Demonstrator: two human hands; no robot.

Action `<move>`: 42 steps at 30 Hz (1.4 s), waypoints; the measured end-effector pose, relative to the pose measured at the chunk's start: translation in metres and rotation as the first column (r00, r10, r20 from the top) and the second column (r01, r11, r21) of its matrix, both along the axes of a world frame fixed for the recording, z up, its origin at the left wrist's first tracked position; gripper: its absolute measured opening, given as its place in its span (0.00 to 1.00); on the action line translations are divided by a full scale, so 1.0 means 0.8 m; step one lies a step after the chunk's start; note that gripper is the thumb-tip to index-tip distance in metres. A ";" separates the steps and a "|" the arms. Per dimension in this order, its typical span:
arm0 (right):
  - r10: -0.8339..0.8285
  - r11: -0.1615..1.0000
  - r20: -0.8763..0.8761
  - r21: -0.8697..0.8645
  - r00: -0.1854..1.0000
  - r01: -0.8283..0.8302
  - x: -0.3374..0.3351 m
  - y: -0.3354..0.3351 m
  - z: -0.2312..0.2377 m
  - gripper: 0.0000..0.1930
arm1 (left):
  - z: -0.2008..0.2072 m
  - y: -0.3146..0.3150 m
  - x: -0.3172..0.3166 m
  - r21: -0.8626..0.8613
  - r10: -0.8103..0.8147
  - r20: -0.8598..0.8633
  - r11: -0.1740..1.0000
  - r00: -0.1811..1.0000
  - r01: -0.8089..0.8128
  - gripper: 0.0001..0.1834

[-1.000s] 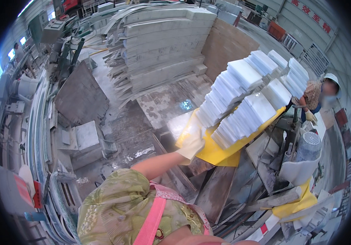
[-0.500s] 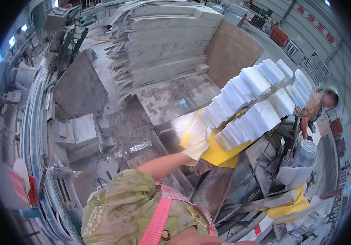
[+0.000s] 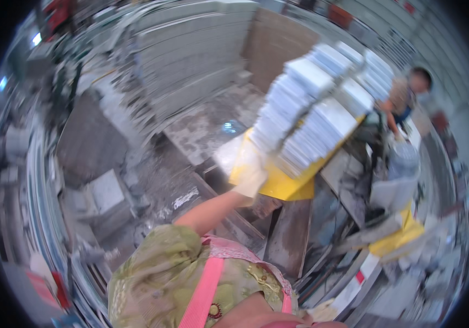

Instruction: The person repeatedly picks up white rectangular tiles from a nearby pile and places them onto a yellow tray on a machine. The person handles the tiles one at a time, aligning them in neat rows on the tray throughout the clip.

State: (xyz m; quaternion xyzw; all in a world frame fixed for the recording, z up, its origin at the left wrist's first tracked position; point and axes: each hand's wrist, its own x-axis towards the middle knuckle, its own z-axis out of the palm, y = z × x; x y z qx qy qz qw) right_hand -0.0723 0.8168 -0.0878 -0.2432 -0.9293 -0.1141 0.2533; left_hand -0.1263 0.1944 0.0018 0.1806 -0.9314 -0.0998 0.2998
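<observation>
My left hand [image 3: 252, 174], in a cream glove, reaches forward to the near left end of a stack of white stone slabs [image 3: 328, 117]. The slabs stand in rows on a yellow sheet [image 3: 288, 189]. The glove lies against the near slabs or just over the sheet; which of these I cannot tell. Motion blur smears its fingers. At the lower edge a cream patch looks like my right glove [image 3: 323, 311], mostly cut off by my body, with its fingers not readable.
A large pile of long pale slabs [image 3: 196, 65] stands at the back, with a brown board [image 3: 281, 46] beside it. At the right another person [image 3: 403, 98] bends over a grey bucket [image 3: 403, 159]. A dark slab [image 3: 89, 134] and a pale block [image 3: 107, 191] are at the left.
The whole view has shifted and blurred, with the slabs and yellow sheet now higher and farther left. My left hand stays by the stack's near end. A cream patch has appeared at the lower edge.
</observation>
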 end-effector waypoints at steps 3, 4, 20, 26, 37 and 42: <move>-0.128 0.982 0.026 -0.137 0.991 0.130 0.006 -0.017 0.008 0.36 | -0.002 -0.001 -0.017 0.789 -0.013 0.021 0.614 1.000 -0.009 0.36; -0.140 0.982 0.047 -0.122 0.989 0.145 0.005 -0.021 0.012 0.40 | 0.005 -0.003 -0.024 0.725 0.019 0.061 0.686 0.998 -0.058 0.36; -0.188 0.945 0.325 -0.199 0.927 0.262 0.024 -0.066 0.060 0.45 | 0.043 -0.003 -0.031 0.661 0.110 0.257 0.704 0.960 -0.258 0.36; -0.192 0.935 0.324 -0.224 0.926 0.273 0.026 -0.073 0.068 0.46 | 0.044 -0.004 -0.029 0.685 0.098 0.257 0.683 0.961 -0.253 0.37; -0.188 0.935 0.320 -0.232 0.929 0.269 0.032 -0.078 0.076 0.48 | 0.047 0.000 -0.029 0.686 0.101 0.257 0.681 0.961 -0.255 0.39; -0.192 0.930 0.312 -0.243 0.930 0.274 0.035 -0.078 0.075 0.49 | 0.057 0.003 -0.028 0.697 0.081 0.297 0.663 0.951 -0.274 0.40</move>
